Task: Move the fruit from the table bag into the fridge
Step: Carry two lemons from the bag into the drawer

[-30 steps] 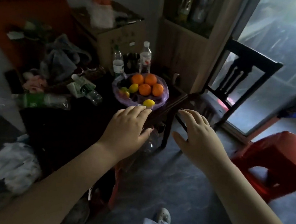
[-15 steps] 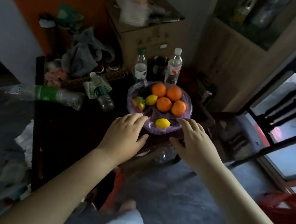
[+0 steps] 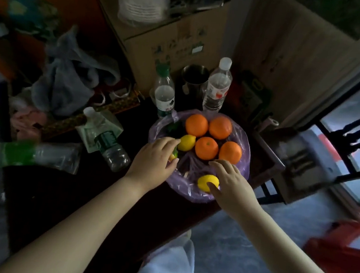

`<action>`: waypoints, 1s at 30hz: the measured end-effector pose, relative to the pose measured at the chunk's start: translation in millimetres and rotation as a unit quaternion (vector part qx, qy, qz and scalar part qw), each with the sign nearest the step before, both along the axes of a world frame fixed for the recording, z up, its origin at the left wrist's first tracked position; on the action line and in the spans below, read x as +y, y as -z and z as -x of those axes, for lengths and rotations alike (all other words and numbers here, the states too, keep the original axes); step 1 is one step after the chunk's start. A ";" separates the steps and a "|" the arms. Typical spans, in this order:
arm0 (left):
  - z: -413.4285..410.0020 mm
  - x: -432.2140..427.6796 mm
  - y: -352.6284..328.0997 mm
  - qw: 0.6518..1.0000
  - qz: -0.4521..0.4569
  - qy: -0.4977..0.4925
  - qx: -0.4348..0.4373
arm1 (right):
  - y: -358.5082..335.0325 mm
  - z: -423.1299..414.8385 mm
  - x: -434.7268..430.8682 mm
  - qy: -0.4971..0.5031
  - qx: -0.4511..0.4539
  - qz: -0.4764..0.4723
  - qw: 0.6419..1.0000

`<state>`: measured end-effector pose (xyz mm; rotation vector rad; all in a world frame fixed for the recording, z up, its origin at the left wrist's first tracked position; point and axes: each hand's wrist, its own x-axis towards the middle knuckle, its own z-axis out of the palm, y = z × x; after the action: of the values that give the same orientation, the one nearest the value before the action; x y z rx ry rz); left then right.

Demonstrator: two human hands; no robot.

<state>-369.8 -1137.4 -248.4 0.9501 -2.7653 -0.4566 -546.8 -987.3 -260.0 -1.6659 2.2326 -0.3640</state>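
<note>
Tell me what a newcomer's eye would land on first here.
Four bright oranges glow in the open purple bag on the dark table. Both hands are at it: the left hand holds a small green-yellow fruit at the bag's left edge, and the right hand touches a lemon at its near edge.

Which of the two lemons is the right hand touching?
The near lemon, alone at the bag's front edge; the other lemon lies further back, beside the oranges.
</note>
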 end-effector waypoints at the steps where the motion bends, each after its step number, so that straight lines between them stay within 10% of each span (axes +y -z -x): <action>1: 5.7 -9.6 6.3 1.000 -0.011 0.005 -0.005 | 8.1 1.6 -5.4 0.005 -0.006 -0.014 1.000; 15: 65.1 -61.2 74.9 0.995 -0.064 0.030 -0.067 | 61.0 5.0 -26.4 0.034 -0.019 -0.158 0.987; 30: 76.7 -66.9 84.7 0.995 -0.051 0.012 -0.085 | 56.3 6.9 -13.5 0.092 -0.041 -0.086 0.991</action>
<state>-446.5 -1204.3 -333.1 1.0251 -2.9334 -0.5489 -553.7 -1000.8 -316.3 -1.3409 2.2912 -0.2701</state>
